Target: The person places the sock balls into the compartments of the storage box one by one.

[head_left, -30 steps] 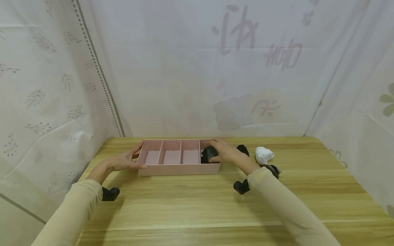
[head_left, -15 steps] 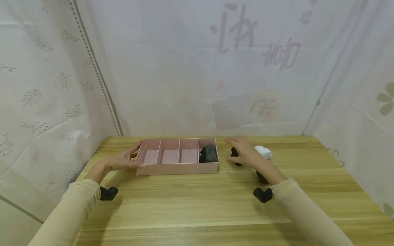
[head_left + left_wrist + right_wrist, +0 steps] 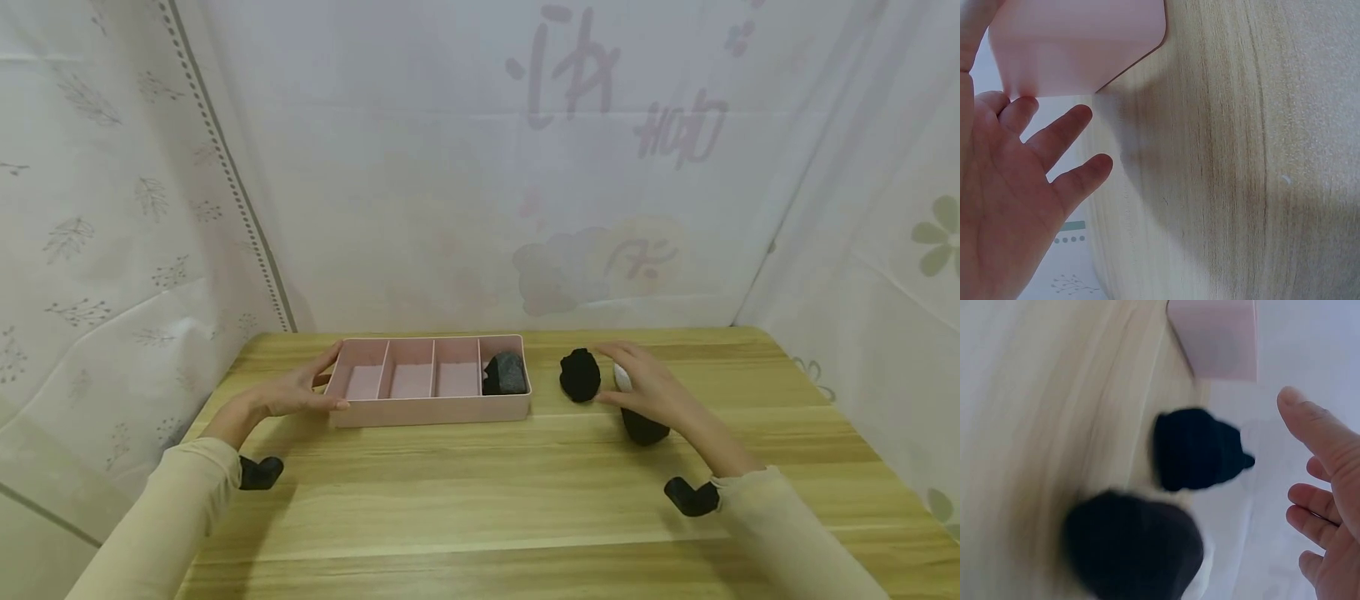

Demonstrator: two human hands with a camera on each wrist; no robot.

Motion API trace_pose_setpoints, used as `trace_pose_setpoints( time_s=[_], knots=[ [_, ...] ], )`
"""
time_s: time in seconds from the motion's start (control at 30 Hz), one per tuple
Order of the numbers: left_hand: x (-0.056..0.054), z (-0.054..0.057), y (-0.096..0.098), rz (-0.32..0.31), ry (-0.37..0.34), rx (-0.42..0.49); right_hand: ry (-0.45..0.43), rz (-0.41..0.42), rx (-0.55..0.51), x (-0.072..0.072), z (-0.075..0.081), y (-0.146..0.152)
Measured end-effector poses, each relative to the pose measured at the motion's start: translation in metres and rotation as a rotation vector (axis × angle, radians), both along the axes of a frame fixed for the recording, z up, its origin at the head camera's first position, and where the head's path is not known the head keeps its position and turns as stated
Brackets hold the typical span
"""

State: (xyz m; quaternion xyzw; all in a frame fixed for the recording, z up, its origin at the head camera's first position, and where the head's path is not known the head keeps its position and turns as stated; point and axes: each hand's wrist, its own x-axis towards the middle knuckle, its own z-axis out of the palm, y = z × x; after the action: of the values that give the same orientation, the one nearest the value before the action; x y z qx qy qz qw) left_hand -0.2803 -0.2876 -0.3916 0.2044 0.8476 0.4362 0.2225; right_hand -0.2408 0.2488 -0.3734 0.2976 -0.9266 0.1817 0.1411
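- Since a second ago, the right hand has left the right end of the pink box and moved right, past the black bundle; the left hand has stayed at the box.
- The pink box, four compartments in a row, sits toward the back of a wooden table.
- A grey-black bundle, seemingly rolled cloth, lies in the rightmost compartment, whose walls probably keep it in place.
- The left hand pinches the box's left end, thumb on the near side, fingertips on the far; its other fingers stand spread. This likely stops the box sliding.
- The right hand's thumb and fingers are parted around nothing, just beside the black bundle. That spread would suit something soft and round.
- The black bundle rests on the table, apart from the box, perhaps leaving finger room.
- A dark bundle lies nearer the person, partly under the right hand's outline; a white bundle is mostly hidden behind that hand.
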Motion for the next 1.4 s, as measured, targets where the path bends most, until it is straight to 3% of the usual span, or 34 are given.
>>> trace_pose_setpoints(
  time_s=[0.23, 0.47, 0.8, 1.1, 1.4],
  knots=[
    [0.001, 0.003, 0.0, 0.003, 0.007, -0.008, -0.07, -0.07, 0.008, 0.019, -0.008, 0.033],
    [0.002, 0.001, -0.001, -0.005, 0.014, 0.007, -0.018, -0.073, 0.055, 0.026, -0.026, 0.049],
    [-0.001, -0.004, -0.001, -0.01, 0.033, 0.015, -0.136, -0.119, 0.025, 0.029, -0.039, 0.047],
    [0.003, 0.001, -0.001, -0.006, 0.042, -0.007, -0.145, -0.091, 0.083, 0.033, -0.043, 0.048],
    [0.005, 0.003, 0.0, 0.002, 0.032, -0.025, -0.133, -0.126, 0.107, 0.035, -0.043, 0.045]
  ],
)
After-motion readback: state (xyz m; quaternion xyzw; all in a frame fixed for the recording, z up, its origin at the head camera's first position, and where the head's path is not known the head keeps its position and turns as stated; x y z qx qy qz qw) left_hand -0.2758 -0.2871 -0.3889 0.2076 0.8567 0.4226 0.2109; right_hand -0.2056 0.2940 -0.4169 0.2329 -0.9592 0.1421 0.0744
